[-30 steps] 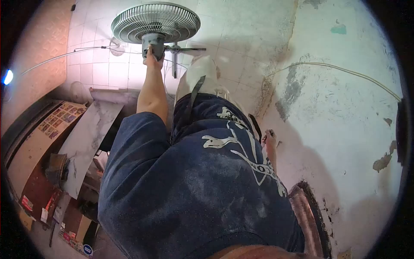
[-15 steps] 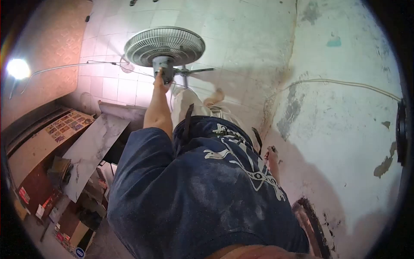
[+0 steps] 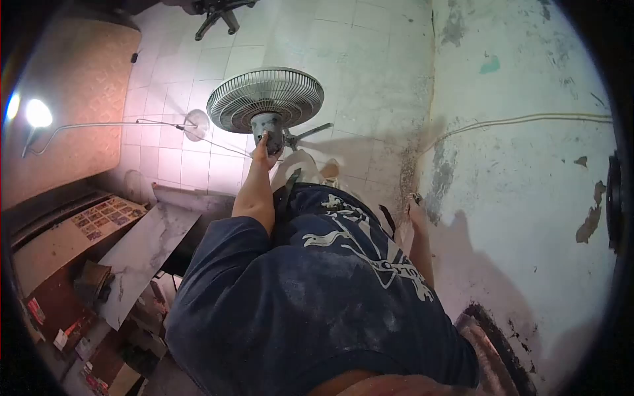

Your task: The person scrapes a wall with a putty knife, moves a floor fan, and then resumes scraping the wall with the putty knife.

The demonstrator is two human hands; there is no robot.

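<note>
A grey standing fan (image 3: 266, 99), its wide round grille turned away from me, stands in front of my legs. My left hand (image 3: 266, 150) is wrapped around the motor housing behind the grille, with the thumb along its side. Part of the fan's legged base (image 3: 309, 134) shows just right of the housing. Down at my right side, close to the wall, my right hand (image 3: 415, 206) is closed. Something small and dark shows at its fingers, too small to name.
A lit lamp (image 3: 38, 113) on a long bent arm stands at the left, with its round base (image 3: 196, 124) on the tiled floor. A mattress (image 3: 86, 99) and a marble-patterned board (image 3: 142, 254) lie left. The stained wall (image 3: 515, 198) with a cable (image 3: 508, 121) runs along my right.
My view has shifted, so the fan appears lower and slightly further right, still in my left hand. My right hand has risen a little along the wall. More of a dark legged base shows at the top.
</note>
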